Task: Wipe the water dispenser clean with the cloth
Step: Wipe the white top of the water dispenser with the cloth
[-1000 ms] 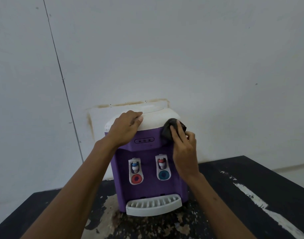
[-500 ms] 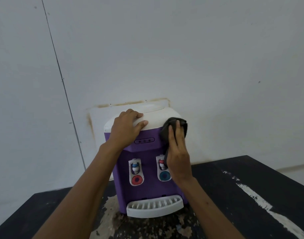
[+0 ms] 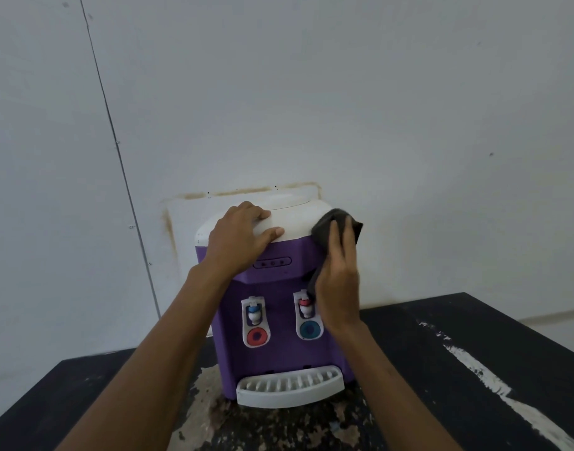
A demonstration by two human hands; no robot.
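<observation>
A purple water dispenser with a white top stands on a black table against the wall. My left hand rests on the left part of the white top, fingers laid over it and the thumb along its front edge. My right hand presses a dark grey cloth with straight fingers against the dispenser's upper right corner. One end of the cloth hangs down beside the palm. The right side of the dispenser is hidden behind this hand.
The front carries two taps, one with a blue cap and one with a red cap, above a white drip tray. The black table has worn, peeling paint. A pale wall with a stained patch stands close behind.
My right hand has slid the cloth a little upward, from the purple front onto the white top's right corner. My left thumb has spread out along the top's front edge.
</observation>
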